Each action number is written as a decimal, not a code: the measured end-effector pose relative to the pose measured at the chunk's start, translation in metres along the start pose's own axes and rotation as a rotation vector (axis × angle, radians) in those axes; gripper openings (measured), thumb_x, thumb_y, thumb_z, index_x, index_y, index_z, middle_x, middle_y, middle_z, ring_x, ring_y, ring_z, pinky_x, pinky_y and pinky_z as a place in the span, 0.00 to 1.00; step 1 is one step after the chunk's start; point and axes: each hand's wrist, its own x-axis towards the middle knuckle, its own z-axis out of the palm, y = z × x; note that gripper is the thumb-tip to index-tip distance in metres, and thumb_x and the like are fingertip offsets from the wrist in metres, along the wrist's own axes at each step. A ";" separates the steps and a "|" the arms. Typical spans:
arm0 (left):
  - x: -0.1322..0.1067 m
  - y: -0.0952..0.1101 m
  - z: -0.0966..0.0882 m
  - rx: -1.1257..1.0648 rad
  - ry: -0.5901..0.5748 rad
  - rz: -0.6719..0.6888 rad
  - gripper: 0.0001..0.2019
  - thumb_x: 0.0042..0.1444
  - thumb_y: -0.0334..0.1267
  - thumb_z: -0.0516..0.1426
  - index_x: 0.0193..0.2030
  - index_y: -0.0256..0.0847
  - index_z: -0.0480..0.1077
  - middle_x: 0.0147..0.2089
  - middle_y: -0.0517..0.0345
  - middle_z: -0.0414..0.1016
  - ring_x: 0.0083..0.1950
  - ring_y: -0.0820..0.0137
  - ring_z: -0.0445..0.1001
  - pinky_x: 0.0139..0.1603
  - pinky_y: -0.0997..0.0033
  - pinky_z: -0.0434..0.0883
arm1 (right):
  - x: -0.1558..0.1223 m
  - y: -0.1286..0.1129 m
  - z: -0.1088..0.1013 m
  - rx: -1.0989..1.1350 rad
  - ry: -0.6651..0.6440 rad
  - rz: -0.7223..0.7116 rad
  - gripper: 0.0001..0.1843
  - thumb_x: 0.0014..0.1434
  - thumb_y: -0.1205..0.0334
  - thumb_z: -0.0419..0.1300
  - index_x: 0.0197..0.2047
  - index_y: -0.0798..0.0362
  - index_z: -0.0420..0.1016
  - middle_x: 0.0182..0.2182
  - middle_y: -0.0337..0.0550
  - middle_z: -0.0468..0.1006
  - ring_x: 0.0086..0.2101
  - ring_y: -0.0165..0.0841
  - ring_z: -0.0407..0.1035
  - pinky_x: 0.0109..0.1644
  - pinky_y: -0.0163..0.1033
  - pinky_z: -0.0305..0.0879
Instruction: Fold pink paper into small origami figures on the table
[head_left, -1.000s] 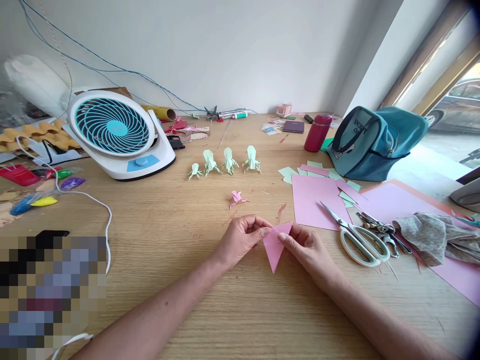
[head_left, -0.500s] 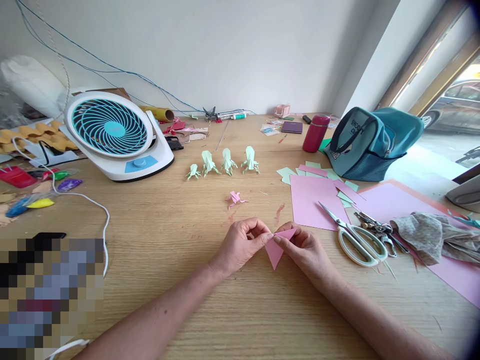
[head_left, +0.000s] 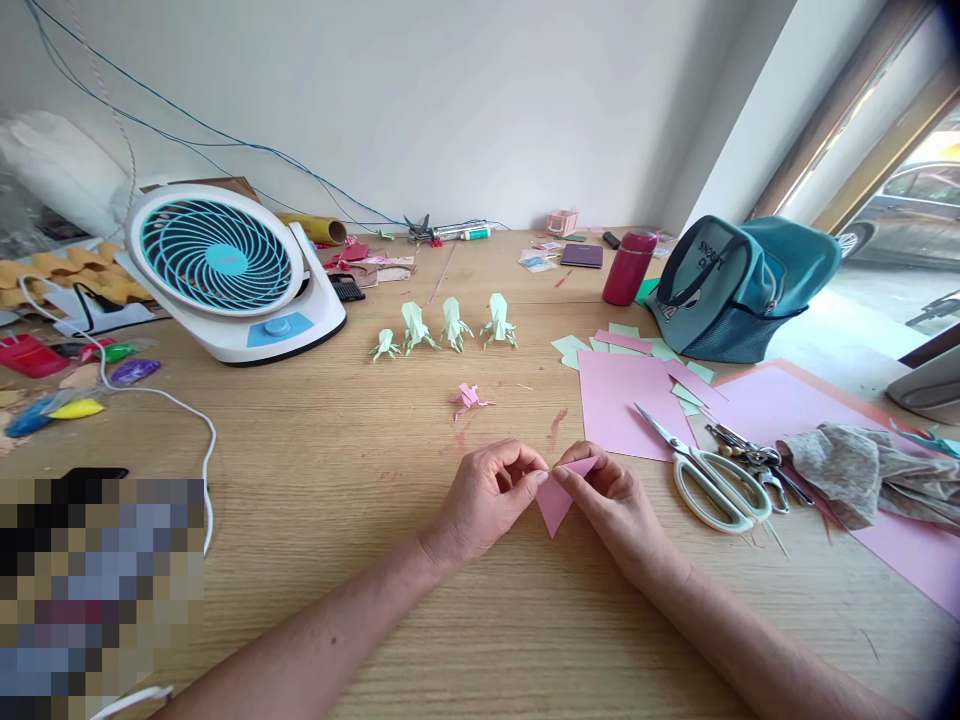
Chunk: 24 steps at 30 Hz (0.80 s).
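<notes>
"What's different from a second ago?"

"The thumbs of the left hand (head_left: 484, 497) and the right hand (head_left: 619, 503) have drawn closer, tips nearly meeting, and less of the small, pointed piece of folded pink paper (head_left: 554, 508) shows between them."

"And what does that tell you?"

"I'd guess a fold is being worked near the upper edge, right where the thumbs are. I can't make out the crease itself from here."

"How firm is the hold?"

"Both are pinched, with no gap I can see. The left has thumb and forefinger closed at the paper's upper left. The right lays its thumb on the near face, fingers curled behind, and one corner pokes out past that thumb."

"So where is it, exactly?"

"Between the two hands, lower tip pointing down, over the wood-grained table (head_left: 375, 610). Whether it touches, I can't tell. Beyond it stand a thin-legged pink paper figure (head_left: 469, 397) and, farther back, a row of four pale green paper figures (head_left: 451, 322)."

"Any writing about?"

"The teal fabric bag (head_left: 739, 300) reads SNOOPY in dark capitals, with a second line starting with C; the rest I can't read. The white desk fan with a turquoise grille (head_left: 225, 260) has a faint mark on its hub, illegible."
</notes>
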 end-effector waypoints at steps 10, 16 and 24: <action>-0.003 -0.003 0.003 0.032 0.035 -0.008 0.07 0.59 0.35 0.57 0.30 0.38 0.72 0.27 0.61 0.72 0.27 0.76 0.67 0.27 0.79 0.63 | 0.000 -0.003 0.002 0.037 -0.008 0.072 0.21 0.50 0.44 0.69 0.30 0.53 0.71 0.24 0.38 0.70 0.25 0.29 0.62 0.29 0.35 0.58; -0.005 -0.006 0.004 -0.004 0.006 -0.042 0.08 0.60 0.38 0.56 0.33 0.38 0.72 0.30 0.60 0.74 0.30 0.75 0.69 0.29 0.78 0.65 | 0.000 0.001 0.000 0.000 0.012 0.070 0.21 0.51 0.44 0.68 0.30 0.54 0.72 0.24 0.38 0.71 0.25 0.29 0.62 0.27 0.34 0.56; -0.002 -0.005 0.001 0.015 0.035 0.010 0.09 0.59 0.36 0.55 0.29 0.38 0.68 0.26 0.63 0.69 0.27 0.76 0.65 0.27 0.79 0.63 | 0.002 0.000 -0.001 0.006 -0.025 0.057 0.19 0.52 0.46 0.68 0.29 0.55 0.74 0.25 0.40 0.73 0.26 0.30 0.64 0.30 0.35 0.58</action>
